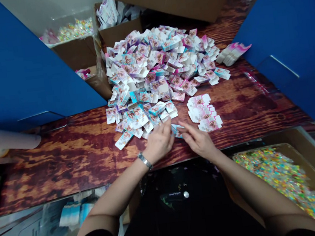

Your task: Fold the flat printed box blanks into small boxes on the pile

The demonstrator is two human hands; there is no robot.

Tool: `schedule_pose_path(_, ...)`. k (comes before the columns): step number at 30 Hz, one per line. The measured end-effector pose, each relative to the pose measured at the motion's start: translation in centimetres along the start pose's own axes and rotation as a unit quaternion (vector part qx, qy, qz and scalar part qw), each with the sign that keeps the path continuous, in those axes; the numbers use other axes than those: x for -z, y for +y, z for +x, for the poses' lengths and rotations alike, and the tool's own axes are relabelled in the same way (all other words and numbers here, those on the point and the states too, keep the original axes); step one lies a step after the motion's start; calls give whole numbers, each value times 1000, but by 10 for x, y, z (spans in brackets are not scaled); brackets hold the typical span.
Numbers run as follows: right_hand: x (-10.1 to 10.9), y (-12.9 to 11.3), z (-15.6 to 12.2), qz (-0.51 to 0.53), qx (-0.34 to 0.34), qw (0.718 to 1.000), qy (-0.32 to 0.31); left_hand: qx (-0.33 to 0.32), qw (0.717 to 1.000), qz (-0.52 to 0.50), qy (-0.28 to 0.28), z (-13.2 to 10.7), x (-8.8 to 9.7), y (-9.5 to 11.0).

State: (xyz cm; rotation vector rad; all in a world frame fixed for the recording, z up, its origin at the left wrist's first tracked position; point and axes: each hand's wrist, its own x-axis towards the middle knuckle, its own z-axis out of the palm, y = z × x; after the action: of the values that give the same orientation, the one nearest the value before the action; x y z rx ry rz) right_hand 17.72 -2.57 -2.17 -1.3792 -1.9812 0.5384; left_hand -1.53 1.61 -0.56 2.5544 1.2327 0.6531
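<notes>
A small light-blue printed carton point(176, 130) is between my two hands, near the front edge of the table. My right hand point(199, 139) pinches its right side with thumb and fingers. On the other side, the curled fingers of my left hand point(160, 141) close on the carton's left edge, partly hiding it. Beyond my hands lies a large heap of small folded cartons point(152, 69) in white, pink, purple and blue, many with flaps sticking out. To the right of my right hand, several flat unfolded cartons point(204, 113) overlap in a fanned stack.
Another bundle of flat cartons point(234, 53) lies at the right back. Blue panels with metal handles point(284, 66) flank the table point(73, 154). Cardboard boxes point(77, 53) stand at the back left. A box of colourful wrapped pieces point(290, 182) sits below the edge at right.
</notes>
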Motion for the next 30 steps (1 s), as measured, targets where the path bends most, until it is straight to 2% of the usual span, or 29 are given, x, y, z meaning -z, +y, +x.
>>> schedule_pose_path(3,10,21,8,-159,-75,983,-50,31,989,31,143,29,36,-11)
schedule_pose_path(5,11,27,12,-248,-107,956,-116,42,981,30,187,41,52,-13)
schedule_pose_path(6,10,28,13,-272,-118,945,-142,31,982,29,182,42,54,-13)
schedule_pose_path(8,7,27,16,-285,-129,935,-165,-17,991,30,131,37,44,-10)
schedule_pose_path(11,3,26,17,-264,-141,942,-155,-86,995,39,18,16,10,-3)
schedule_pose_path(14,4,28,14,-161,-151,968,-120,-110,989,57,-82,0,-17,0)
schedule_pose_path(16,7,28,11,-52,-144,983,-101,-113,984,72,-120,-3,-24,0)
schedule_pose_path(19,13,22,10,80,-129,985,-76,-117,982,82,-123,-1,-23,-1)
schedule_pose_path(23,17,13,13,154,-133,978,-42,-118,989,58,-72,0,-18,-1)
schedule_pose_path(27,19,5,12,141,-127,982,-1,-86,995,-12,-46,-5,-19,-2)
schedule_pose_path(30,17,-2,7,60,-70,992,85,-20,997,-69,-17,-7,-19,-2)
